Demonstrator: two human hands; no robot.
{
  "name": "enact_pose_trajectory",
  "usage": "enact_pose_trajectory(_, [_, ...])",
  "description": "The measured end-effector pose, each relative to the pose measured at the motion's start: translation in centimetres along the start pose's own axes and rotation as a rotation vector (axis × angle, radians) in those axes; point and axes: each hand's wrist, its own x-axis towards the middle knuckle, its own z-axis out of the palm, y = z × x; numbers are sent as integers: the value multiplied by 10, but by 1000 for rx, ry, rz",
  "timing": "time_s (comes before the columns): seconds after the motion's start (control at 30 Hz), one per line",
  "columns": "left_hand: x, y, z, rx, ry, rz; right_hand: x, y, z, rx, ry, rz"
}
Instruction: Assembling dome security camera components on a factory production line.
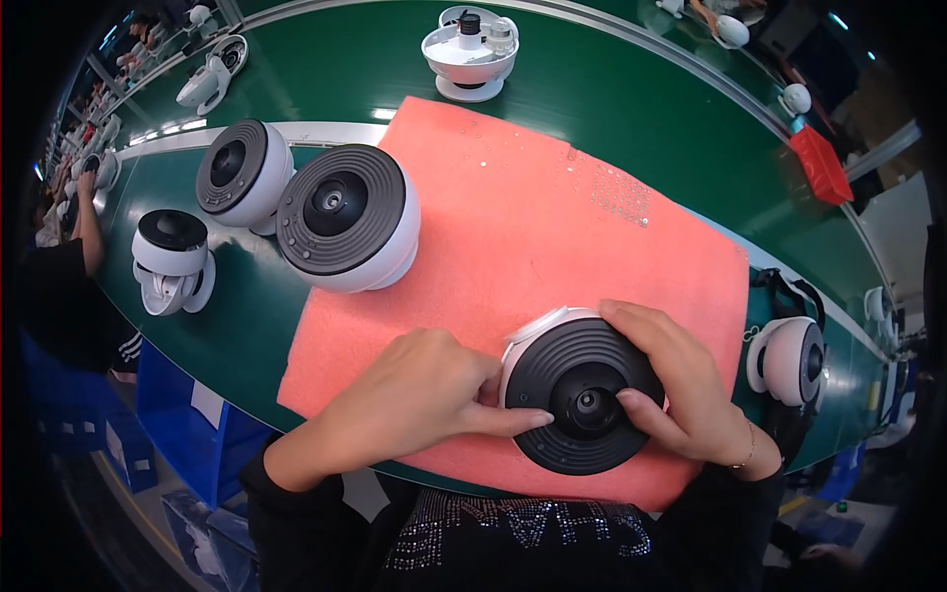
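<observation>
On the pink foam mat (552,227), close to the person's body, sits a dome camera (582,395) with its black ribbed face turned up. Both hands cradle it: the left hand (414,395) wraps the white housing and lays its forefinger flat across the black ring, while the right hand (681,385) curls over the far rim with the thumb pressed beside the lens, so the unit seems steadied from two sides (the soft mat likely spares the shell from scratches). Two more domes (345,217) wait at the mat's upper left corner on the green belt (612,89). A white base (471,51) stands farther off.
</observation>
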Motion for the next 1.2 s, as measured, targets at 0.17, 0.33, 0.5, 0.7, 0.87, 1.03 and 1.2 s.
enact_pose_trajectory(0.17, [-4,1,7,-96,150,-5,0,1,2,-74,16,-29])
enact_pose_trajectory(0.33, [-5,5,7,-47,154,-20,-3,5,4,-126,70,-84])
enact_pose_trajectory(0.5, [-4,3,7,14,165,10,-2,-17,-6,-351,107,-230])
enact_pose_trajectory(0.7, [-4,1,7,110,161,58,11,-29,-17,-292,-232,-397])
enact_pose_trajectory(0.87, [-3,-2,7,97,139,74,9,-21,-5,-303,-114,-432])
enact_pose_trajectory(1.03, [-2,0,2,104,108,80,12,-19,-1,-57,-135,-386])
enact_pose_trajectory(1.2, [0,-3,3,33,131,88,9,-17,1,-238,-77,-339])
